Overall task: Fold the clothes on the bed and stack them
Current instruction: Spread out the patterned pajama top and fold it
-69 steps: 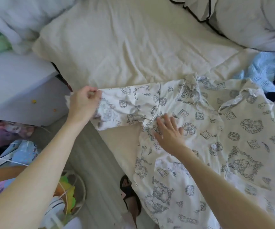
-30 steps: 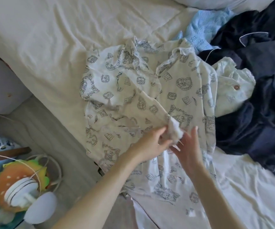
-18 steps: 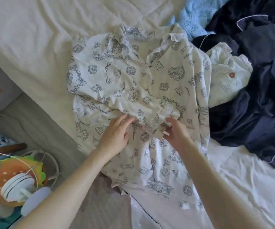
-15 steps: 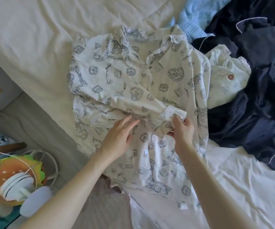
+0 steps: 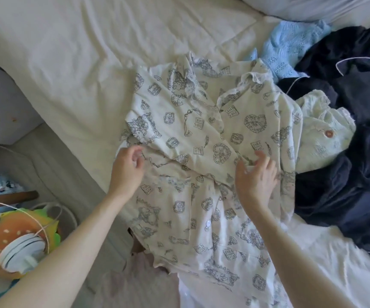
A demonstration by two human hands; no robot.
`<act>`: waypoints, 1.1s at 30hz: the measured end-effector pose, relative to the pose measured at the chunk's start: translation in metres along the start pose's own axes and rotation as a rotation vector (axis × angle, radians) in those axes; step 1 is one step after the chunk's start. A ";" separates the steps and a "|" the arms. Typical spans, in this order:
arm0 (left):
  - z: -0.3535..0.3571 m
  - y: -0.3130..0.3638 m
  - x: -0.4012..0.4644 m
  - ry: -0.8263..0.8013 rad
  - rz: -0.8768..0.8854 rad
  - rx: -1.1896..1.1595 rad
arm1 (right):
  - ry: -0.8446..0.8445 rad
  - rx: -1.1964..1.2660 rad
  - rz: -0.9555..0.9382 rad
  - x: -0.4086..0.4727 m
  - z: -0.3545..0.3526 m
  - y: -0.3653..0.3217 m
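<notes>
Logging the change: both my hands have let go of the sleeve, which now lies folded across the printed pyjama shirt (image 5: 204, 152); earlier the right one pinched its cuff. I judge the first sleeve fold done and the other side next.

- Left hand (image 5: 127, 168): one, fingers loosely curled, holding nothing, at the shirt's left edge.
- Right hand (image 5: 255, 176): one, fingers spread, empty, just above the cuff.
- Printed pyjama shirt: one, spread mid-bed (image 5: 79, 63).
- Dark garments (image 5: 357, 152): heap, count unclear.
- Pale buttoned garment (image 5: 321, 134): one.
- Blue knit (image 5: 290, 47): one.
</notes>
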State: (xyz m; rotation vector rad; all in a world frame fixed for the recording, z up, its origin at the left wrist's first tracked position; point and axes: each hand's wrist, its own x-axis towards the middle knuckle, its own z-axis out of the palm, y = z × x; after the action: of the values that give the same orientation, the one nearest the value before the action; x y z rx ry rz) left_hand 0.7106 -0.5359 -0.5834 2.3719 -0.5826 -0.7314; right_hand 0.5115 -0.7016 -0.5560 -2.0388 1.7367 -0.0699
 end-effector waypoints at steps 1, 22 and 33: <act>-0.007 -0.005 0.012 0.072 -0.027 0.001 | -0.001 -0.011 -0.059 0.010 0.007 -0.019; -0.038 -0.080 0.061 0.016 -0.282 -0.496 | -0.634 0.380 -0.093 0.153 0.126 -0.279; -0.030 -0.065 0.075 -0.187 -0.271 -0.420 | -0.183 0.097 -0.560 0.102 0.106 -0.207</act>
State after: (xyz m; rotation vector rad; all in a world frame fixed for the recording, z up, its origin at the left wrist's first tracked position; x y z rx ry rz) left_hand 0.8007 -0.5178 -0.6315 2.0195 -0.1550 -1.0864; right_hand 0.7579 -0.7451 -0.5992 -2.3134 0.9979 -0.1347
